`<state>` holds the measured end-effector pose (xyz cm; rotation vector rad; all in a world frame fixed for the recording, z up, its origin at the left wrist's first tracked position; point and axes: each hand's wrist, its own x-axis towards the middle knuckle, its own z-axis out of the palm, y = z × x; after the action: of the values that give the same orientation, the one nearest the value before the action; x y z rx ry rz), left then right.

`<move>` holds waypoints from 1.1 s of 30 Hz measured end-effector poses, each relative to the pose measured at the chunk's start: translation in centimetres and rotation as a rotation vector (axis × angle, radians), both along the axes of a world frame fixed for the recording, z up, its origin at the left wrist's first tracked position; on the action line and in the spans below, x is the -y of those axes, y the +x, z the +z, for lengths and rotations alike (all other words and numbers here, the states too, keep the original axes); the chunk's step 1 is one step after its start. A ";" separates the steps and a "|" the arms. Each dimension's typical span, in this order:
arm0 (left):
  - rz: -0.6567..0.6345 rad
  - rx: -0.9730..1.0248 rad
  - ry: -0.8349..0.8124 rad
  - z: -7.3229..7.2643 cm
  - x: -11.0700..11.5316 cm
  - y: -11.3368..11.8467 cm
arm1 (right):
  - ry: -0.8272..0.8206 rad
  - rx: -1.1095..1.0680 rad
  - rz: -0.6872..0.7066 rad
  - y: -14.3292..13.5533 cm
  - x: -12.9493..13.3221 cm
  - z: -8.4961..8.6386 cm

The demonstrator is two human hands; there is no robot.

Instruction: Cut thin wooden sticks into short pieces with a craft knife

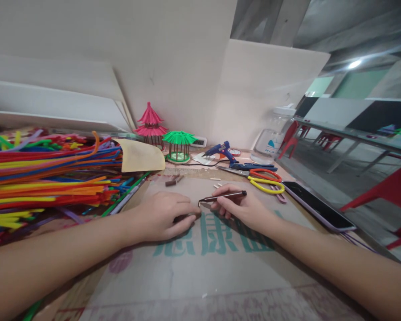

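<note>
My right hand (pixel 235 206) grips a dark brown pen (pixel 225 196), its tip pointing left. The tip meets a tiny pale stick (pixel 199 203) at the fingertips of my left hand (pixel 170 215), whose fingers are pinched together on it. Both hands rest over a translucent sheet (pixel 187 285) with green lettering. Several short pale sticks (pixel 215 179) lie just beyond my right hand, and small brown pieces (pixel 171 183) lie beyond my left.
Bundles of coloured pipe cleaners (pixel 50 165) fill the left. Behind stand a pink pagoda (pixel 149 122), a green pavilion (pixel 178 145), a blue glue gun (pixel 222 150) and a clear jug (pixel 269 138). Scissors (pixel 265 179) and a phone (pixel 317 205) lie at right.
</note>
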<state>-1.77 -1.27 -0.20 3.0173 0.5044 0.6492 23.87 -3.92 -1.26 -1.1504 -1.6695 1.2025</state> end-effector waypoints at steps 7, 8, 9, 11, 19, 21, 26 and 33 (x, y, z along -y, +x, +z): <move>0.006 0.007 0.021 0.0 0.0 0.0 | 0.012 0.000 0.006 -0.1 0.0 0.1; 0.007 0.012 0.024 0.1 0.0 0.0 | 0.013 0.000 0.006 -0.1 0.0 0.1; 0.009 0.017 0.029 0.1 0.1 0.0 | 0.013 0.002 0.004 -0.1 0.0 0.1; 0.018 0.010 0.043 0.2 0.1 0.0 | 0.009 0.007 0.001 -0.1 0.0 0.1; 0.023 -0.028 0.050 0.1 0.0 0.1 | 0.012 0.001 0.009 0.0 0.1 0.0; 0.021 -0.030 0.039 0.1 0.0 0.2 | 0.017 0.009 0.008 0.0 0.1 0.1; 0.027 -0.025 0.030 0.0 0.0 0.0 | 0.037 0.011 -0.003 0.1 0.1 0.0; 0.030 -0.032 0.009 0.1 0.1 0.1 | 0.014 0.017 -0.001 0.1 0.1 0.1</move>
<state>-1.66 -1.34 -0.09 3.0390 0.5509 0.6068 23.92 -4.00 -1.14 -1.1561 -1.6877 1.1815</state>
